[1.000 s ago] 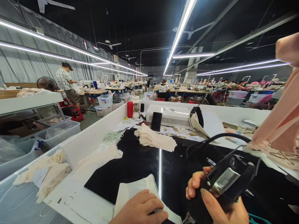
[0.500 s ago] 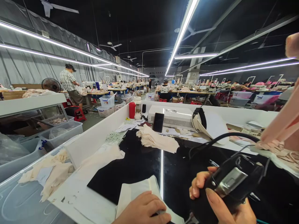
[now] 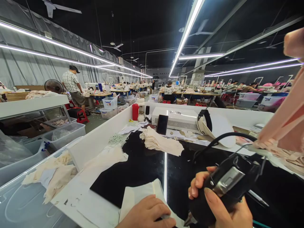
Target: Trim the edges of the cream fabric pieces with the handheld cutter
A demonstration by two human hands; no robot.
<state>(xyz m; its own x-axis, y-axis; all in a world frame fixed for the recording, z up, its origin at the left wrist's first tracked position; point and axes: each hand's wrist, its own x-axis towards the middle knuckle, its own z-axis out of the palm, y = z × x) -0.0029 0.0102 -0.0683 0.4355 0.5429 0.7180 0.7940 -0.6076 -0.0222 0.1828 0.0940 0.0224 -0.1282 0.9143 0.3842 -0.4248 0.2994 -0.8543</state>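
Observation:
My right hand (image 3: pixel 222 202) is wrapped round a black electric fabric cutter (image 3: pixel 223 186) with a shiny metal plate on its body. A cable runs from its upper end. The cutter's metal tip (image 3: pixel 190 219) points down at the edge of a cream fabric piece (image 3: pixel 135 196). My left hand (image 3: pixel 148 212) bears down on that fabric from above, fingers curled and close together. Between its thumb and forefinger shows a small greyish thing I cannot make out. The lower edge of the fabric runs out of view.
A stack of cream fabric pieces (image 3: pixel 161 142) lies on the black tabletop (image 3: pixel 111 177). Behind it are a phone (image 3: pixel 162 124), a white vented box (image 3: pixel 178 117) and a visor (image 3: pixel 209 125). Pink cloth (image 3: pixel 282 110) hangs at right. A pen (image 3: pixel 258 198) lies by my right hand.
My right hand has brought the cutter left and slightly down, so its metal tip now shows at the fabric's edge. My left hand has stayed on the fabric.

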